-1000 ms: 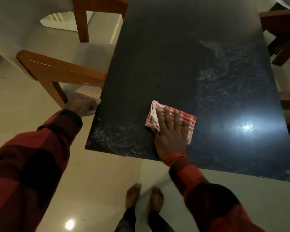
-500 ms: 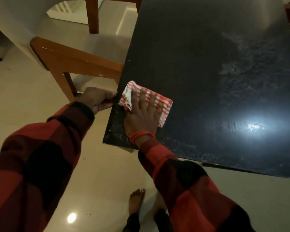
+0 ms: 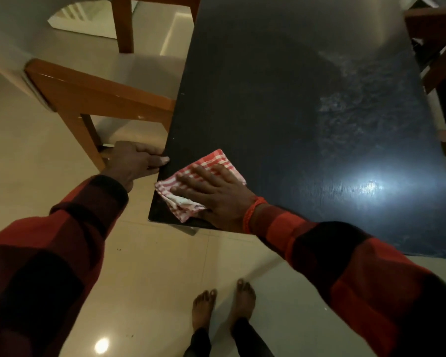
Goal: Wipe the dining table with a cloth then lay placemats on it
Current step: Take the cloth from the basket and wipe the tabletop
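Pale glossy floor tile (image 3: 144, 266) fills the bottom of the frame, with two bare feet (image 3: 223, 305) at lower centre and a lamp reflection at lower left. Both arms wear red-and-black checked sleeves (image 3: 345, 274); an orange thread band (image 3: 251, 213) circles the right wrist.

Right hand (image 3: 216, 194), centre of frame: palm down, fingers spread flat, pressing on the red-and-white checked cloth (image 3: 188, 202). Not gripping it, only bearing down. Cloth is folded and lies at the near left corner of the table, its lower tip reaching the near edge.

Left hand (image 3: 134, 163), left of centre: fingers curled around the left edge of the dining table (image 3: 281, 99), just beside the cloth, thumb tip on top.

Table top is black and matt-glossy, running from centre to the top of the frame. Smeary streaks show on its right half, with a bright light glare at mid right. No placemats lie on the visible top.

Wooden chair (image 3: 101, 96), orange-brown with a pale seat, stands at upper left against the table's left edge. Parts of another wooden chair (image 3: 433, 34) show at the upper right edge.
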